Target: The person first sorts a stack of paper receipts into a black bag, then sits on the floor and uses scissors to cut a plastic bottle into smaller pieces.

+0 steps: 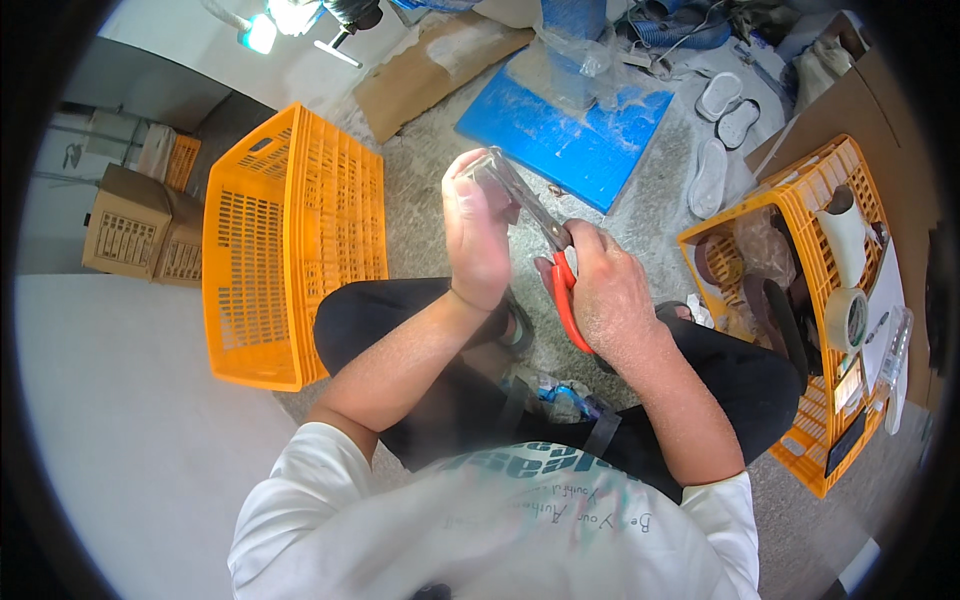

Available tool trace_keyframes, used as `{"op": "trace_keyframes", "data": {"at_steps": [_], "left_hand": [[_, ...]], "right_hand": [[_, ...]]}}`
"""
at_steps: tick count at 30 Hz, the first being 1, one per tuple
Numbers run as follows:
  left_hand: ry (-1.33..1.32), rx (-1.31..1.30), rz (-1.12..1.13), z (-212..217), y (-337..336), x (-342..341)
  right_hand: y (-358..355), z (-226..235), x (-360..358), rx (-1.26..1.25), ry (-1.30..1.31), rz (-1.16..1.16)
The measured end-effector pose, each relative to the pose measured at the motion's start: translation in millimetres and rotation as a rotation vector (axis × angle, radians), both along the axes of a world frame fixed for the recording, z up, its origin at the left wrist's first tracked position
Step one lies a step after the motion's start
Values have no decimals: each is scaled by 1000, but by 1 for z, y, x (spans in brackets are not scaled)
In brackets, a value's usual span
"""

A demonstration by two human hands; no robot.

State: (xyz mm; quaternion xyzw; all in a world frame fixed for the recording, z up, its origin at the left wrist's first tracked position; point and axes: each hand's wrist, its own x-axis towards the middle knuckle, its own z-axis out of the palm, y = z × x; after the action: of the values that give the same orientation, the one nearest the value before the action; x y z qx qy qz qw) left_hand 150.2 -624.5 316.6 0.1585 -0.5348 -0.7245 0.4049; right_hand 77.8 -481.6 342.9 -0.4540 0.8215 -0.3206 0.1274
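Left hand raised above the lap, thumb and fingers clamped on a small piece, its exact form blurred. Right hand fingers closed around the red handles of scissors; blades extend up-left to the piece, contact uncertain. Blue board on floor beyond; orange crate at left.

White tee w/ lg. green lettering & sm. dark handwritten-style lettering nr. it.
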Motion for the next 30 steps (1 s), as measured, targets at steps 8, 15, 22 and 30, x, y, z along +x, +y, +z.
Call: {"op": "trace_keyframes", "data": {"at_steps": [8, 15, 22, 30], "left_hand": [[51, 5, -34, 2, 3, 3], [41, -57, -42, 3, 3, 4], [70, -43, -39, 0, 5, 1], [53, -56, -44, -1, 3, 1]], "right_hand": [[-2, 3, 3, 2, 21, -28], [-1, 1, 4, 68, 121, 26], [0, 0, 2, 30, 134, 13], [0, -1, 3, 3, 116, 8]]}}
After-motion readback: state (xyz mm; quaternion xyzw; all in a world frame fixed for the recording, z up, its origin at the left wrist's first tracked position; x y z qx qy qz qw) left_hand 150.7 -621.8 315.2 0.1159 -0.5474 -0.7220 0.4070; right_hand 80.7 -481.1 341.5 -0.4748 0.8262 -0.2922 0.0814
